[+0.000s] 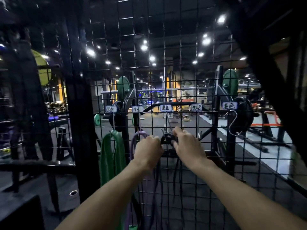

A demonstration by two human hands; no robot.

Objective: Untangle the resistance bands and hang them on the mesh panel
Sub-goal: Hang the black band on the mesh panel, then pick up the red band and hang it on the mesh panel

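Observation:
A black wire mesh panel [186, 67] stands in front of me with several metal hooks under small labels. A green band [106, 156] hangs from the leftmost hook. A purple band [140, 134] hangs from the second hook, partly behind my left wrist. Both my hands are raised at the middle hook [168, 123]. My left hand [148, 151] and my right hand [188, 145] each grip the top of a black band [167, 138], bunched between them just below that hook. Its dark strands hang down in front of the mesh between my forearms.
Two hooks to the right carry nothing, one under the fourth label and an S-hook [232, 123] under the fifth label [229, 106]. A thick black post [79, 130] frames the panel's left side. Squat racks and weight plates stand behind the mesh.

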